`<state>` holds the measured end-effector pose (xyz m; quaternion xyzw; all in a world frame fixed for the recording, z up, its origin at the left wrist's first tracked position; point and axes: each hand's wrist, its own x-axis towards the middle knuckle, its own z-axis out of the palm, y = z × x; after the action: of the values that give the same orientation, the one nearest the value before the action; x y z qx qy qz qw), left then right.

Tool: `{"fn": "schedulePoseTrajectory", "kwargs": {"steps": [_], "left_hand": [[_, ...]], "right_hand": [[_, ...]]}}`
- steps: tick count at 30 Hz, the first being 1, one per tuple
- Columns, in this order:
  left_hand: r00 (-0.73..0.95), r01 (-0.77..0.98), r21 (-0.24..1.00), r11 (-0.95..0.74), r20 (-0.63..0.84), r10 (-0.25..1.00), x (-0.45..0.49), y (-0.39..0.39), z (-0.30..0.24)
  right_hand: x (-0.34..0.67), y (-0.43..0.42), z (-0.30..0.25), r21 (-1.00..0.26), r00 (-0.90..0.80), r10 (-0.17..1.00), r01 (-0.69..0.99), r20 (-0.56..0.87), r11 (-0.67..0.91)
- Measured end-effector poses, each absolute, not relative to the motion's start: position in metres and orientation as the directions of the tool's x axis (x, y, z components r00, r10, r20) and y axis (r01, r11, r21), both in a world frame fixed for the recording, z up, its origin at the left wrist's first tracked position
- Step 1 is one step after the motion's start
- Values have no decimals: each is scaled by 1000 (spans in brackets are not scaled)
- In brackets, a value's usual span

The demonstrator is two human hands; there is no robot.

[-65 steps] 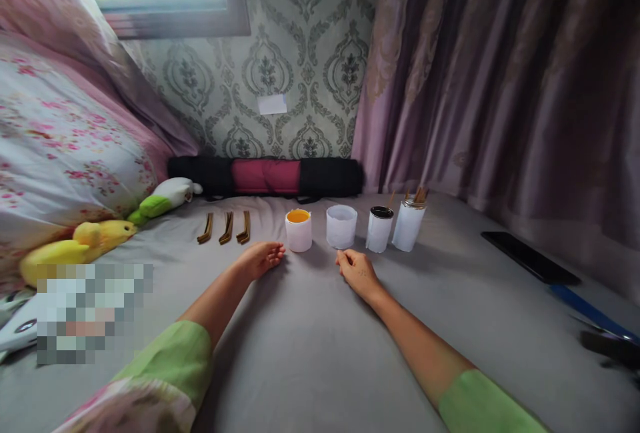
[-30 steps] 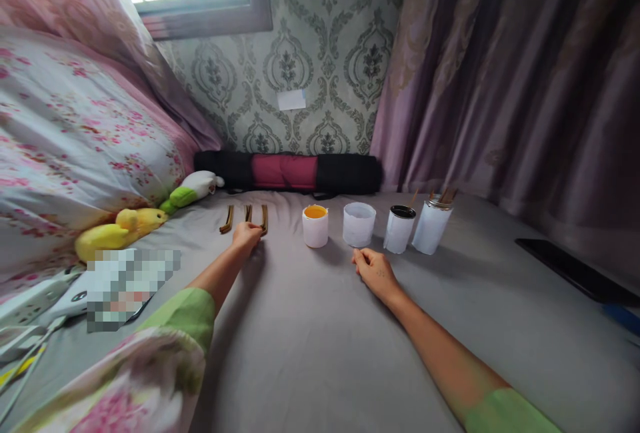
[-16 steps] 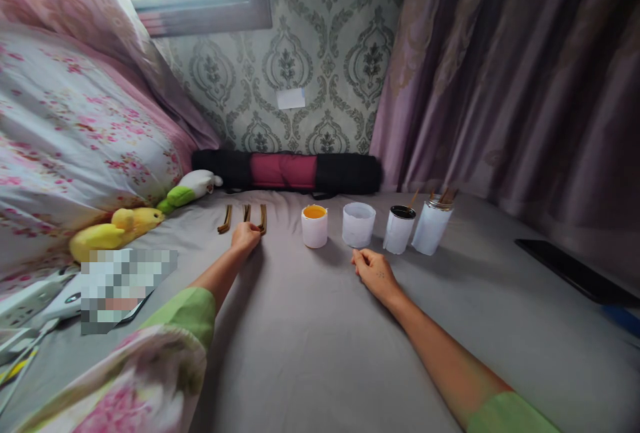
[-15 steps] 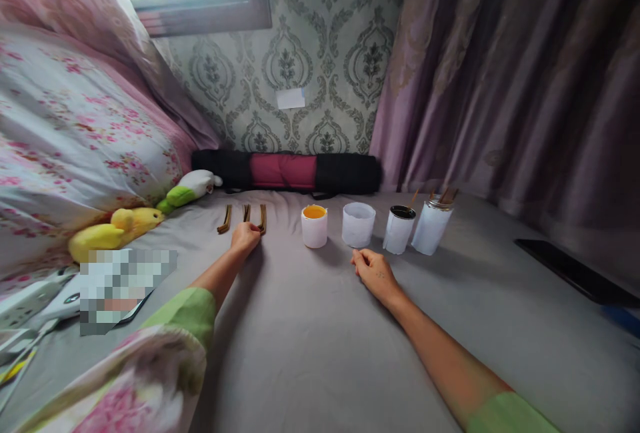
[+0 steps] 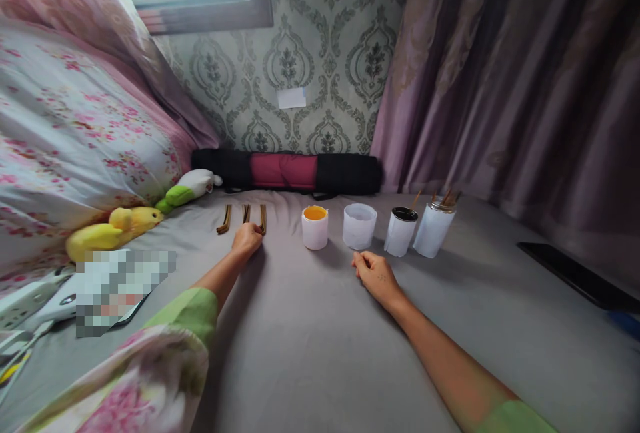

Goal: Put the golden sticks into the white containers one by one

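On the bed [image 5: 310,326], the left hand [image 5: 247,239] is touching the near ends of brown sticks [image 5: 263,217] pointing away from it, grip unclear, while the right hand [image 5: 373,271] is resting loosely curled, empty.

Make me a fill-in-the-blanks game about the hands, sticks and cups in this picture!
The left hand is at the brown sticks; ___ of them lie there. The cup nearest the sticks holds something ___. The right hand rests on the ___ sheet.
Missing words: three, orange, grey.
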<state>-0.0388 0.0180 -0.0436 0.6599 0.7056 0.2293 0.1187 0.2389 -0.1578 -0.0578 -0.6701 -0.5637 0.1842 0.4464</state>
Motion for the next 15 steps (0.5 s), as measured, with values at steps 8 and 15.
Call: {"fn": "schedulePoseTrajectory", "kwargs": {"steps": [8, 15], "left_hand": [[-100, 884, 466, 32, 122, 988, -36, 14, -39], [-105, 884, 465, 42, 110, 988, -35, 12, -38]], "right_hand": [[239, -156, -60, -804, 286, 925, 594, 251, 34], [238, -157, -57, -802, 282, 930, 596, 237, 24]]}}
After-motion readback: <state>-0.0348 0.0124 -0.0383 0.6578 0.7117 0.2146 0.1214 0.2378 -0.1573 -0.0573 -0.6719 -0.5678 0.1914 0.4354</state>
